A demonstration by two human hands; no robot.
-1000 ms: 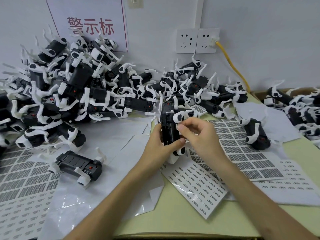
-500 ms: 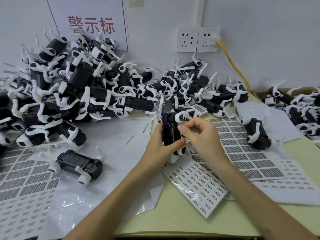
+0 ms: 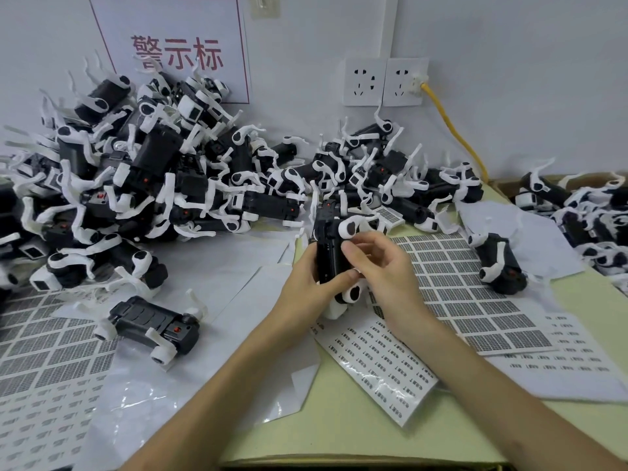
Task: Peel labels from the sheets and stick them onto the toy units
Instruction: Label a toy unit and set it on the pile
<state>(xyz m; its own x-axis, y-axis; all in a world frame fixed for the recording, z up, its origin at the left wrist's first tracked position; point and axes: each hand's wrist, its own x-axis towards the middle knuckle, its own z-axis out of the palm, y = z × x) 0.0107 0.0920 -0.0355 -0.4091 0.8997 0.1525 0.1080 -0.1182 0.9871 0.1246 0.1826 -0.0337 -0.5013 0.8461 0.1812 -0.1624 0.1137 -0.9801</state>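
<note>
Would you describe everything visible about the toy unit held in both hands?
The toy unit is a black ribbed body with white limbs on black-spotted joints, plastic-looking. It is held roughly upright above the label sheets, before the pile. The left hand grips its left side, thumb across the front; the right hand's curled fingers touch its face.

Pale green table (image 3: 356, 433) under label sheets (image 3: 475, 294), toy units (image 3: 136, 185).

- A white wall sign (image 3: 170, 45) at the upper left, red-bordered, with three large red Chinese characters.
- A pair of white wall sockets (image 3: 373, 83) side by side, right of the sign.
- A yellow cable (image 3: 457, 136) plugged into the right-hand socket, slanting down to the pale green table (image 3: 339, 436).
</note>
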